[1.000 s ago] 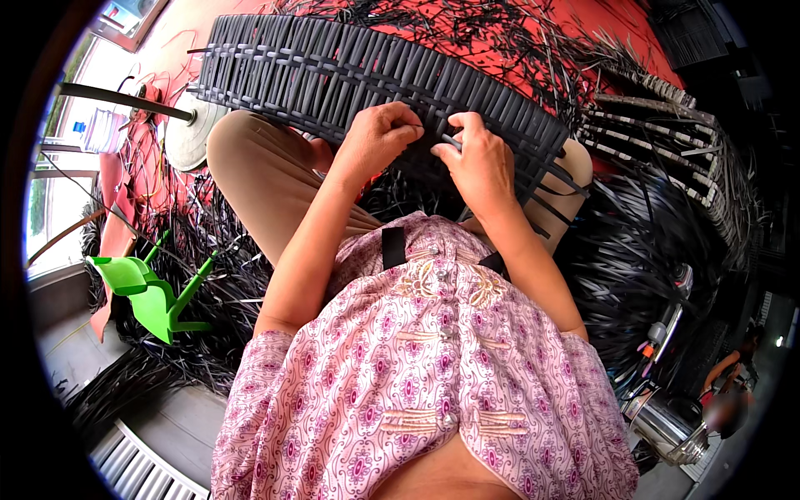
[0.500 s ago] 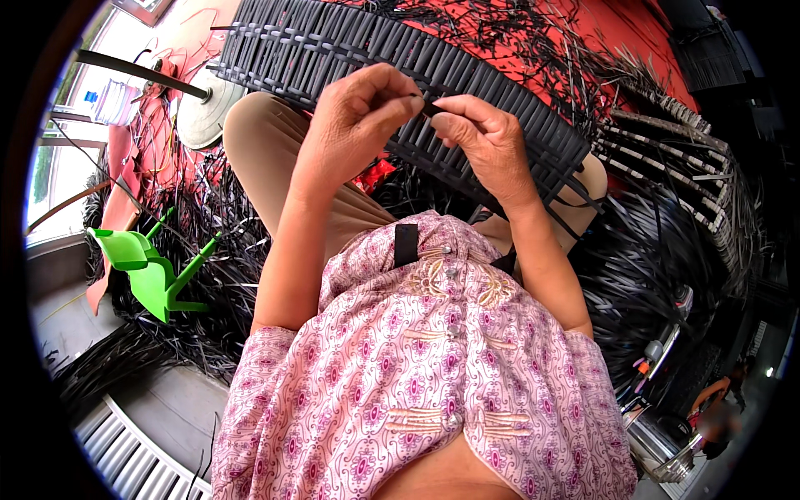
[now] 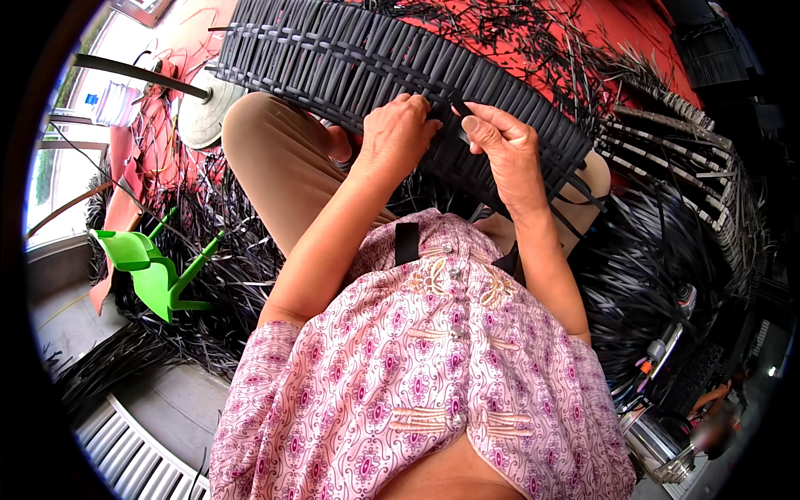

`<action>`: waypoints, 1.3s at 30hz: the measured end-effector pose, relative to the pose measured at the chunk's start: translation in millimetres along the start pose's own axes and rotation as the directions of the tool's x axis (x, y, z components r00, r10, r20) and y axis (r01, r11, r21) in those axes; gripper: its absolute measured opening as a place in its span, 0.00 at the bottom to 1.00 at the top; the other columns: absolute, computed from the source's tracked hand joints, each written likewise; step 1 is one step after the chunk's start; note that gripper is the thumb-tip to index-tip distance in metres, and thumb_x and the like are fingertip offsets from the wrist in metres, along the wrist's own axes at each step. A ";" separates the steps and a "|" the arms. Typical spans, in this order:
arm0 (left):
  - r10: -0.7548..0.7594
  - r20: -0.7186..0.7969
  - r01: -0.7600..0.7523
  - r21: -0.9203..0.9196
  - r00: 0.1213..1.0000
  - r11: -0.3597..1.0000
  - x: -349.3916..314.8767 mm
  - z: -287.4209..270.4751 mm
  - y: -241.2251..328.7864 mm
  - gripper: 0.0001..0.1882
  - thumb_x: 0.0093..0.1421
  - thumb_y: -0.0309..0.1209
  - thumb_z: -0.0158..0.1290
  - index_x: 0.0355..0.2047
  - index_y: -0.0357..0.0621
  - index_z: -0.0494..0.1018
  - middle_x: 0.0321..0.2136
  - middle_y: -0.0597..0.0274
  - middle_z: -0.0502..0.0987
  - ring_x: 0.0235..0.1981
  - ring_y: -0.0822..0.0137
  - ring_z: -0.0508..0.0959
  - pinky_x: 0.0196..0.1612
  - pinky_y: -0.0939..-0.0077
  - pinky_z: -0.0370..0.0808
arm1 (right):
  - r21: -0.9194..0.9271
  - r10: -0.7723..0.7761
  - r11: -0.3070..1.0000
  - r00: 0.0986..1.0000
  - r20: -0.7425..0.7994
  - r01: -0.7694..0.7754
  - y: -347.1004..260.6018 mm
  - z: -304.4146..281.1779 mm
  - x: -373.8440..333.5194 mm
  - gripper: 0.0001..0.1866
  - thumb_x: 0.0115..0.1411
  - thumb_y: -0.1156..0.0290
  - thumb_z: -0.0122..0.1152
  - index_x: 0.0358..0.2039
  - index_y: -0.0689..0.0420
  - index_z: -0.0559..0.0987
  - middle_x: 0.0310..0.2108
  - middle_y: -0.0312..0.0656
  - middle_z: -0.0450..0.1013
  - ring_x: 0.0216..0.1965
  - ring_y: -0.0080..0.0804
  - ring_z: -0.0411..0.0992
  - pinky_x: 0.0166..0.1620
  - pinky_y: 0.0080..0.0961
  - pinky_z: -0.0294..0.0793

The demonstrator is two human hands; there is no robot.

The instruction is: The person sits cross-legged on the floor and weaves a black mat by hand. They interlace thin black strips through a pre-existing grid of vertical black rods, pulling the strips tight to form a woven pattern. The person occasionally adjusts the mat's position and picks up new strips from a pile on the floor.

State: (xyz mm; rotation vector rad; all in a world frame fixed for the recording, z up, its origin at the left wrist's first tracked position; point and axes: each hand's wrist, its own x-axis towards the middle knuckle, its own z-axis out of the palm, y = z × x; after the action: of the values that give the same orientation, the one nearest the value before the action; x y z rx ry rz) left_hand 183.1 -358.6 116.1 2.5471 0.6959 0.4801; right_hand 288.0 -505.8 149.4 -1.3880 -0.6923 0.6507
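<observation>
Woven into curved dark-grey panel point(image 3: 387, 58).
Overlapped by left hand point(image 3: 397, 135) of unclear grip and, apart, right hand point(image 3: 507, 146) pinching strip point(image 3: 460, 108).

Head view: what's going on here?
A seated person has a dark woven panel in front. The right hand pinches what looks like a dark strip; the left hand is at the panel, its grip hidden. Loose dark strips are heaped on both sides, with a green chair at left.

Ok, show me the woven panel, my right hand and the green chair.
Woven panel point(image 3: 385, 70): head view, middle slats.
Right hand point(image 3: 510, 152): head view, middle of hand.
Green chair point(image 3: 153, 285): head view, broad flat part.
</observation>
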 end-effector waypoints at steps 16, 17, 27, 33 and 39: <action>0.027 -0.018 -0.032 -0.319 0.999 0.947 0.4 2.2 -15.9 0.11 0.59 0.27 0.59 0.41 0.32 0.79 0.34 0.46 0.82 0.34 0.56 0.84 0.38 0.67 0.79 | -0.720 -0.073 0.691 0.986 -0.152 -0.060 25.2 22.6 9.7 0.09 0.56 0.68 0.62 0.33 0.58 0.87 0.29 0.54 0.80 0.34 0.52 0.80 0.42 0.43 0.80; 0.064 -0.042 -0.074 -0.297 0.997 0.952 0.7 2.6 -16.6 0.12 0.60 0.26 0.59 0.41 0.32 0.79 0.35 0.46 0.82 0.34 0.55 0.84 0.39 0.67 0.79 | -0.737 -0.085 0.674 0.984 -0.154 -0.056 25.3 22.9 10.3 0.10 0.56 0.69 0.62 0.33 0.58 0.87 0.29 0.54 0.80 0.34 0.52 0.80 0.43 0.43 0.80; 0.079 0.003 -0.074 -0.322 0.997 0.944 0.4 -1.4 -19.2 0.14 0.58 0.27 0.60 0.43 0.32 0.79 0.37 0.45 0.82 0.40 0.49 0.82 0.45 0.63 0.78 | -0.749 -0.125 0.662 0.988 -0.085 0.019 30.6 30.0 16.3 0.09 0.57 0.68 0.62 0.34 0.57 0.87 0.30 0.54 0.80 0.36 0.53 0.80 0.44 0.44 0.80; 0.013 0.161 0.064 -0.461 0.987 0.885 5.1 -13.6 -27.0 0.11 0.60 0.28 0.61 0.39 0.32 0.78 0.28 0.56 0.81 0.28 0.67 0.81 0.34 0.73 0.78 | -0.782 -0.059 0.623 0.996 -0.072 -0.020 28.9 33.0 20.5 0.09 0.58 0.68 0.64 0.35 0.58 0.86 0.32 0.53 0.81 0.37 0.52 0.80 0.44 0.43 0.79; -0.121 0.283 0.281 -0.638 0.952 0.717 4.2 -12.7 -30.7 0.08 0.63 0.28 0.60 0.35 0.33 0.77 0.25 0.66 0.77 0.25 0.79 0.76 0.31 0.80 0.76 | -0.874 -0.103 0.485 0.994 -0.035 0.019 28.1 41.8 20.0 0.09 0.59 0.68 0.63 0.35 0.59 0.85 0.35 0.51 0.81 0.39 0.51 0.80 0.45 0.43 0.79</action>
State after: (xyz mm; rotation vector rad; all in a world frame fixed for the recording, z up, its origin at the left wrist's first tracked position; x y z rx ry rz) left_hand 169.1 -328.6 112.0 1.7714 0.5714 0.2886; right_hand 268.7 -461.5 124.8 -2.3211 -1.0813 0.1174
